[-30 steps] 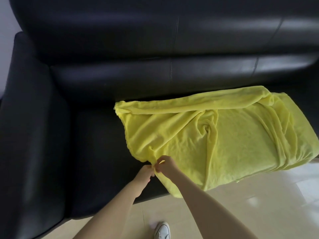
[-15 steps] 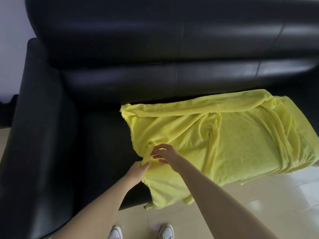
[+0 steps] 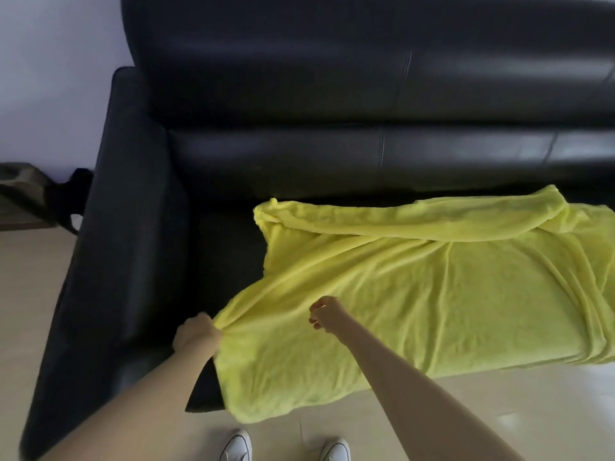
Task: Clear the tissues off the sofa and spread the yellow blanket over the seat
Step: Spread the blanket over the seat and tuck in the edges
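Note:
The yellow blanket (image 3: pixel 432 301) lies rumpled over the middle and right of the black leather sofa (image 3: pixel 299 161) seat, its front edge hanging toward the floor. My left hand (image 3: pixel 196 337) grips the blanket's left front corner and holds it out toward the armrest. My right hand (image 3: pixel 324 312) is over the blanket a little to the right, fingers curled; creases run to it, so it seems to pinch a fold. The left part of the seat (image 3: pixel 226 261) shows bare. No tissues are in view.
The sofa's left armrest (image 3: pixel 126 261) runs beside my left hand. A dark bag (image 3: pixel 30 191) sits on the beige tiled floor (image 3: pixel 466 410) by the wall at left. My white shoes (image 3: pixel 234 447) stand just in front of the sofa.
My hands have parted: the left pulled the blanket's corner left and toward me, spreading the cloth flatter. The view has shifted, showing more of the armrest and wall.

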